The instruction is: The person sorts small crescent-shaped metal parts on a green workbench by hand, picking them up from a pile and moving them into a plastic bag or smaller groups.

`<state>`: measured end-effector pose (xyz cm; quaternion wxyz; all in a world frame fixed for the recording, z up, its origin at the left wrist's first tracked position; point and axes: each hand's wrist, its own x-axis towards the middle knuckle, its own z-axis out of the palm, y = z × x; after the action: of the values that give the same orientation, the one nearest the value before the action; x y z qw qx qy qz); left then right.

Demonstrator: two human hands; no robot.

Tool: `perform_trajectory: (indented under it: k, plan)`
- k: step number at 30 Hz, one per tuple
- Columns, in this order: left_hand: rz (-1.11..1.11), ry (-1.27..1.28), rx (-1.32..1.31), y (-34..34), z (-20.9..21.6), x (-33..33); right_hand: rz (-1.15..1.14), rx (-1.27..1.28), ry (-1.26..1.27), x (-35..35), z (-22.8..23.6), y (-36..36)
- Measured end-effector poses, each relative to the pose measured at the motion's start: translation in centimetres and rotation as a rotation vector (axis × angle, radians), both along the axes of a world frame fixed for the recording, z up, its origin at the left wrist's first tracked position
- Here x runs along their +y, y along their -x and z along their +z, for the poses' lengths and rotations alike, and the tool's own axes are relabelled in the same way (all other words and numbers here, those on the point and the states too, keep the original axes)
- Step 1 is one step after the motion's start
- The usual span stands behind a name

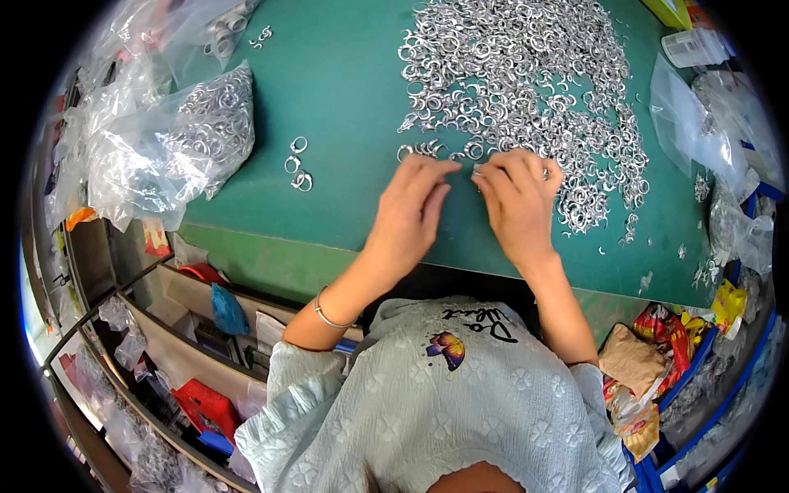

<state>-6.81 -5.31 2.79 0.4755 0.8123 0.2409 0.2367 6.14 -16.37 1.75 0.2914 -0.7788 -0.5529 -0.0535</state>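
Note:
Over the green tabletop [345, 107] my two hands are close together at the near edge of a large spread of silver ring-shaped metal pieces [518, 57]. My left hand [408, 205] lies beside a short row of these pieces [431, 148], its index finger stretched to the right and the thumb apart from it, with nothing visible between them. Facing it, my right hand [519, 205] has thumb and fingertips pinched together; a tiny pale bit shows at the tips, too small to name. Its other fingers bend over the spread's near edge and hide some pieces.
Several loose rings [297, 164] lie left of my hands. A clear plastic bag full of rings [215, 119] sits farther left. Plastic bags [686, 119] and a white container [694, 49] stand at the right edge. Below are drawers with a red bin [205, 407] and crumpled packaging [637, 361].

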Motion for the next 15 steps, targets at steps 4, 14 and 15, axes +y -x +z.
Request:
perform_trajectory:
  k: [4, 14, 15]
  plan:
    - [-0.009, 0.043, -0.026, -0.8, -0.3, -0.8, -0.130, 0.030, -0.109, -1.1, 0.4, -1.7]
    - [-0.089, -0.286, -0.035, -1.0, -0.6, -0.1, -0.298, 1.845, -0.658, -4.8, 3.0, -4.1]
    - [-0.032, -0.378, -0.037, -0.6, -0.9, 0.2, -0.383, 1.995, -0.702, -4.7, 3.8, -4.1]
